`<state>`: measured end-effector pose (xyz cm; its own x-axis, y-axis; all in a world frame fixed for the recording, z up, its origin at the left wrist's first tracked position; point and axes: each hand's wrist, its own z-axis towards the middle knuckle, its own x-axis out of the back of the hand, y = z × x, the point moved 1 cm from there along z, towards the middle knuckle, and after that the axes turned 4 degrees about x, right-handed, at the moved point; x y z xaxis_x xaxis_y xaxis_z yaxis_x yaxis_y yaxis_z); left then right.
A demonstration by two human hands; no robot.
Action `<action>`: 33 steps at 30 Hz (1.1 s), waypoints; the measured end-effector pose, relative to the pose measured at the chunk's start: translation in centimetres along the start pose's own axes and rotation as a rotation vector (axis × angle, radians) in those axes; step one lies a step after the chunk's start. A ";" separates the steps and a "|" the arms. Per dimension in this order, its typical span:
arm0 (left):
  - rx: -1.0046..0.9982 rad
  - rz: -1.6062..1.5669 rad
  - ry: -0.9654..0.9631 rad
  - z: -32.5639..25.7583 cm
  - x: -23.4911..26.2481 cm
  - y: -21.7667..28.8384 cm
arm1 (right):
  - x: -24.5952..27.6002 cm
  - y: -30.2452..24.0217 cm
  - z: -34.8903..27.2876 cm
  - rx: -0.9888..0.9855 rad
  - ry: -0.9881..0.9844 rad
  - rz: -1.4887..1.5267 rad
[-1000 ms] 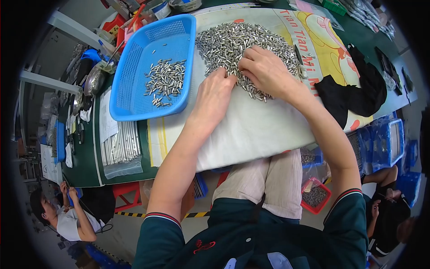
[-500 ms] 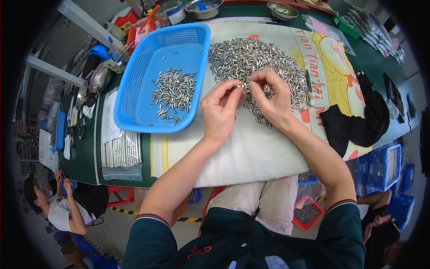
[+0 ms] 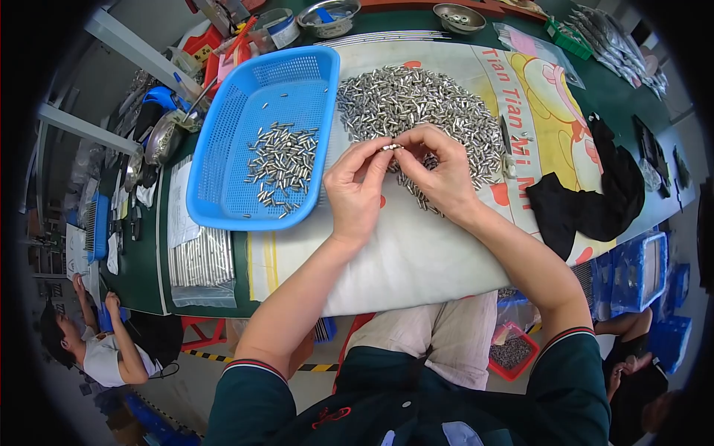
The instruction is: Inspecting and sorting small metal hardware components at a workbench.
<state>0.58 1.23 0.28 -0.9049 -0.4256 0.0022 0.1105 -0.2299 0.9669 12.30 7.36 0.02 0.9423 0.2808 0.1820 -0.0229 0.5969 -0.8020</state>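
Between the fingertips of both hands is a short row of small shiny metal pins (image 3: 391, 147). My left hand (image 3: 354, 189) pinches its left end and my right hand (image 3: 440, 175) its right end. A large heap of the same kind of silvery pins (image 3: 416, 93) lies just beyond and under my right hand. To the left stands a blue perforated plastic basket (image 3: 212, 167), tilted in view, with a smaller pile of pins (image 3: 282, 160) on its bottom. How many pins are in my fingers is hard to make out.
A printed cloth (image 3: 439, 260) covers the table under the heap. Black fabric (image 3: 565, 208) lies at the right. Bagged metal rods (image 3: 199, 256) sit left of the cloth. Metal bowls (image 3: 460, 18) stand at the back. Another person (image 3: 104, 349) sits at the lower left.
My fingertips have come closer together, and the row of pins now shows between them. The whole view has shifted slightly.
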 end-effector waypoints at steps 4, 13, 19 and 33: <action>0.062 -0.024 -0.008 -0.3 -0.2 0.4 | 0.1 -0.3 0.1 0.040 -0.005 -0.038; 0.129 -0.104 -0.041 -0.3 -0.2 0.6 | 0.0 -0.4 0.1 0.065 -0.006 -0.061; 0.147 -0.108 -0.036 -0.2 -0.1 0.6 | 0.1 -0.5 0.1 0.144 0.026 -0.123; 0.152 -0.051 -0.045 -0.5 -0.3 0.6 | 0.3 -0.7 0.2 0.214 0.032 -0.186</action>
<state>1.06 0.80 0.70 -0.9255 -0.3767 -0.0398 0.0035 -0.1135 0.9935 12.57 7.19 0.81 0.9469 0.1298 0.2941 0.0847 0.7818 -0.6178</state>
